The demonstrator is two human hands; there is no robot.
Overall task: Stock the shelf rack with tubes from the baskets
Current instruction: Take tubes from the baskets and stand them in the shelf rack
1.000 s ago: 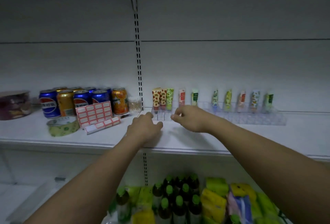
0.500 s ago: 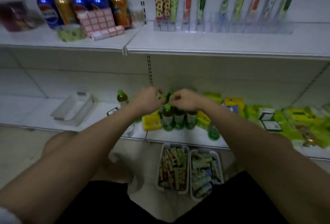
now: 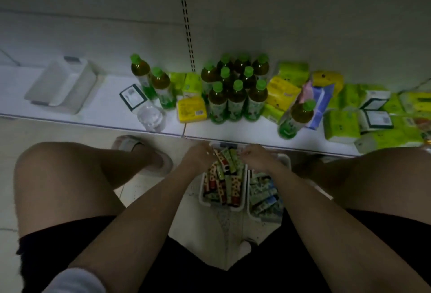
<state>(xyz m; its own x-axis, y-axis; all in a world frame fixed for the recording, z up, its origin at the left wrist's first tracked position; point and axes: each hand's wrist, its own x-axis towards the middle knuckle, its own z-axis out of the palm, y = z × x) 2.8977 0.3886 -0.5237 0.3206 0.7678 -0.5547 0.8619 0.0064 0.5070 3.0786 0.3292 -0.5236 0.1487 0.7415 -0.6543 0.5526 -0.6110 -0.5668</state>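
Two white baskets stand side by side on the floor between my knees. The left basket holds several red, green and spotted tubes. The right basket holds several pale green and blue tubes. My left hand and my right hand are both down at the far end of the left basket, fingers curled onto the tubes there. Whether either hand grips a tube is hidden. The clear tube rack is out of view.
The low white shelf just beyond the baskets carries green-capped tea bottles, yellow-green packs, a clear cup and an empty white basket. My bare knees flank the baskets; a slippered foot is at the left.
My view swung down from the upper shelf with the tube rack to the floor. Both hands dropped from that shelf, past the bottles, into the left basket.
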